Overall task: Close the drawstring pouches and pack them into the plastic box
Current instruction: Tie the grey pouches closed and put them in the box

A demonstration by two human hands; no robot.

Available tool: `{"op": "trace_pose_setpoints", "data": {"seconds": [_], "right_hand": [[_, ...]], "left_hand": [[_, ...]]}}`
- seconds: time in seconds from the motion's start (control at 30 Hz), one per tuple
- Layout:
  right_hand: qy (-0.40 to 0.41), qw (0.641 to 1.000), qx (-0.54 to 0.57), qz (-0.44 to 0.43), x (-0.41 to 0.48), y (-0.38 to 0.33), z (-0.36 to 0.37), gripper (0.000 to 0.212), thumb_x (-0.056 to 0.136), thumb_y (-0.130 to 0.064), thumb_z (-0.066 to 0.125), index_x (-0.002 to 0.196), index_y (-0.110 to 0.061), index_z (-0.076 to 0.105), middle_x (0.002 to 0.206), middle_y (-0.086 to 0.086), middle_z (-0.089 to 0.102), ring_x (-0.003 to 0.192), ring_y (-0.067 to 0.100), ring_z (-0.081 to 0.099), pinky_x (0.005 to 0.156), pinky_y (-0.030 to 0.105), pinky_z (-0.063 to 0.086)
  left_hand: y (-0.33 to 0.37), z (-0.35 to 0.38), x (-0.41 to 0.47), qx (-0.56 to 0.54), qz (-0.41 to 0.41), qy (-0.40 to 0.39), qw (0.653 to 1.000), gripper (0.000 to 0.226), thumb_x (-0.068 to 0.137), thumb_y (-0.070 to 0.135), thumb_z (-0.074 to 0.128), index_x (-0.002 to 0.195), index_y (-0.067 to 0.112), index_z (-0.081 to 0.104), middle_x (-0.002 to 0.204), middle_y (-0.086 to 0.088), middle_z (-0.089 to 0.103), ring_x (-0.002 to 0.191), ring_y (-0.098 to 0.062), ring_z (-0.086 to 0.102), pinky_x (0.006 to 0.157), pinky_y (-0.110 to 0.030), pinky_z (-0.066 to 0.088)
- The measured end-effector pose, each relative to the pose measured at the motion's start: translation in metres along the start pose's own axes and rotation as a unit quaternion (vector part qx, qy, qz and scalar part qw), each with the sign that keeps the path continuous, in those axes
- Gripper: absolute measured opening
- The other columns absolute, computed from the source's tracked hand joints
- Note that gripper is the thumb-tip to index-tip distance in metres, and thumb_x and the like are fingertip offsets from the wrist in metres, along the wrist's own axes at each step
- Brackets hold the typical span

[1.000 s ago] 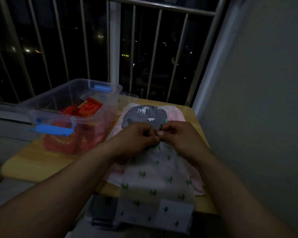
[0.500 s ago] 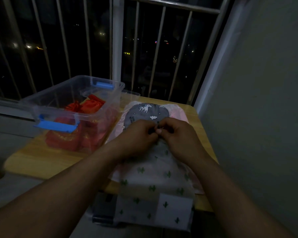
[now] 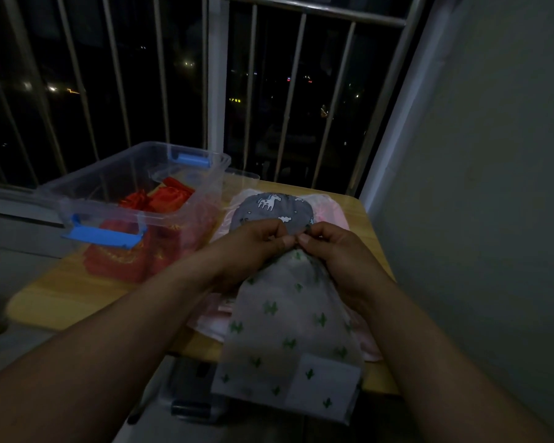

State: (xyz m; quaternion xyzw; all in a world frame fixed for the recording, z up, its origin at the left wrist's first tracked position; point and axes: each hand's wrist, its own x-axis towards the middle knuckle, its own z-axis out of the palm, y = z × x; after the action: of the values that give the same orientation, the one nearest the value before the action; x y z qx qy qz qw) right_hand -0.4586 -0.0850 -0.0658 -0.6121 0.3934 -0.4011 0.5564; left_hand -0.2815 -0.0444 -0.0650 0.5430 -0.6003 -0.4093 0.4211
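The fingertips of both hands meet at the gathered neck of the cactus-print pouch. The thumb and forefinger of the left hand and of the right hand curl in and pinch it there. The light is dim, so I cannot tell whether they grip a cord or only the bunched cloth. From the pinch the white pouch widens toward the person, and its bottom hangs over the near edge of the table. Just beyond the knuckles lies a grey pouch printed with white animals and clouds, on top of a pink cloth that spreads beneath both pouches. To the left on the table stands the clear plastic box, lid off, with blue latches at its ends and red pouches inside. Behind the table runs a metal railing, with a plain wall on the right.
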Motion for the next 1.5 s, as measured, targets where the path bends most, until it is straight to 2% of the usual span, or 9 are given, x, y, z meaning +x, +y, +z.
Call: {"op": "trace_pose_setpoints", "data": {"seconds": [0.13,0.27,0.43,0.7,0.77,1.0,1.2,1.37,1.5], "right_hand": [[0.031,0.999,0.014,0.008,0.001,0.0,-0.002,0.01,0.097,-0.009,0.068,0.092,-0.012,0.075,0.093,0.012,0.076,0.083,0.021,0.069,0.083,0.036,0.056],[0.045,0.999,-0.024,0.006,0.004,0.001,-0.005,0.01,0.098,-0.015,0.068,0.091,-0.013,0.075,0.1,0.016,0.077,0.091,0.025,0.069,0.09,0.042,0.056],[0.025,0.996,-0.084,-0.026,-0.001,-0.005,-0.006,0.009,0.098,-0.019,0.067,0.095,-0.015,0.074,0.099,0.008,0.077,0.093,0.021,0.071,0.09,0.04,0.056],[-0.071,0.997,-0.033,-0.01,-0.007,-0.008,-0.009,0.024,0.099,-0.007,0.063,0.082,-0.02,0.072,0.092,0.007,0.07,0.089,0.019,0.064,0.087,0.035,0.052],[-0.073,0.997,-0.006,0.004,-0.005,-0.009,-0.011,0.034,0.099,-0.006,0.063,0.074,-0.026,0.074,0.093,0.009,0.07,0.091,0.022,0.065,0.088,0.037,0.053],[-0.091,0.989,0.081,0.089,-0.005,-0.018,-0.019,0.025,0.102,-0.003,0.056,0.083,-0.015,0.066,0.087,0.011,0.071,0.076,0.019,0.069,0.072,0.031,0.059],[-0.079,0.99,0.078,0.084,-0.009,-0.016,-0.023,0.011,0.101,-0.009,0.06,0.099,-0.009,0.07,0.097,0.014,0.075,0.084,0.022,0.073,0.082,0.034,0.06],[-0.135,0.981,-0.013,0.139,-0.014,-0.016,-0.034,0.03,0.098,-0.013,0.066,0.124,0.0,0.069,0.117,0.024,0.074,0.112,0.041,0.07,0.099,0.05,0.057],[-0.058,0.99,0.051,0.121,-0.01,-0.019,-0.042,0.029,0.099,-0.009,0.063,0.125,0.002,0.068,0.116,0.026,0.073,0.103,0.04,0.071,0.084,0.044,0.063]], "left_hand": [[0.003,0.0,0.001,-0.02,-0.028,0.021,0.999,0.023,0.104,0.03,0.06,0.087,0.014,0.059,0.073,-0.003,0.057,0.063,-0.011,0.05,0.058,-0.025,0.042],[0.007,-0.001,-0.002,0.135,-0.006,0.029,0.99,0.033,0.102,0.033,0.059,0.095,0.001,0.064,0.084,-0.011,0.067,0.07,-0.01,0.055,0.066,-0.028,0.045],[0.014,0.001,-0.006,0.245,-0.008,0.035,0.969,0.012,0.098,0.025,0.061,0.088,0.017,0.06,0.079,0.004,0.06,0.067,-0.005,0.05,0.058,-0.024,0.036],[0.003,-0.003,0.002,0.187,0.029,0.135,0.973,0.015,0.091,0.014,0.066,0.08,0.013,0.055,0.082,-0.009,0.064,0.073,-0.017,0.057,0.071,-0.04,0.051],[0.003,-0.003,0.001,0.243,0.087,0.142,0.956,0.028,0.093,0.015,0.065,0.075,0.024,0.046,0.077,0.008,0.055,0.071,-0.008,0.052,0.061,-0.022,0.04],[0.0,0.001,-0.003,0.438,0.229,0.211,0.843,0.038,0.087,0.015,0.061,0.085,0.034,0.028,0.072,-0.001,0.053,0.072,-0.036,0.056,0.066,-0.036,0.027],[-0.015,0.01,0.007,0.236,0.212,0.202,0.926,0.01,0.094,0.016,0.062,0.104,0.016,0.059,0.099,0.002,0.064,0.09,-0.02,0.06,0.077,-0.034,0.048],[-0.015,0.002,0.017,0.149,0.079,0.261,0.951,0.016,0.091,0.016,0.067,0.082,0.01,0.055,0.076,-0.009,0.063,0.069,-0.019,0.056,0.065,-0.04,0.049],[0.009,-0.001,0.005,-0.159,-0.106,0.106,0.976,0.03,0.094,0.045,0.068,0.081,0.019,0.07,0.077,-0.007,0.069,0.071,-0.021,0.066,0.071,-0.034,0.05]]}}
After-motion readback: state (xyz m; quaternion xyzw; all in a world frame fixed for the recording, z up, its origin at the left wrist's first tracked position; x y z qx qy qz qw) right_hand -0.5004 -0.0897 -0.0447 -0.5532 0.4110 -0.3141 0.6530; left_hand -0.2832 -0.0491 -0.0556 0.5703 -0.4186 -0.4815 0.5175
